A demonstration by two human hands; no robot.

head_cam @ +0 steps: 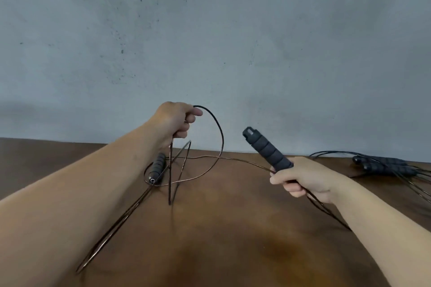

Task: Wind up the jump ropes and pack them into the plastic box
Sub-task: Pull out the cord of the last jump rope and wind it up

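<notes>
Both our hands are up over the tabletop [224, 228] and both are holding parts of one rope [211, 163]; our left hand [178, 121] is lifted high, near the wall [210, 30], with its fingers curled round the thin dark cord; the cord comes out by the thumb, bends in a big loop to the right and drops back down; more loops hang from under this hand and touch the brown wood; two long loops run toward us under the left arm and end near the low left edge; our right hand [300, 179] grips a black foam grip [268, 151] near its lower end; the grip tilts up and to the left, with its hard cap at the top; the cord runs from this hand across to the left, and more cord hangs below the hand and trails back beside the right arm; the other grip [157, 166] of this rope lies on the wood, just below our left wrist, with its metal end toward us and cord curled round it; far to the right, by the wall, lies a bundle [382, 166] of more ropes, with black grips side by side and thin cords spreading off toward the right edge; it is well apart from our hands; we cannot see the box.
</notes>
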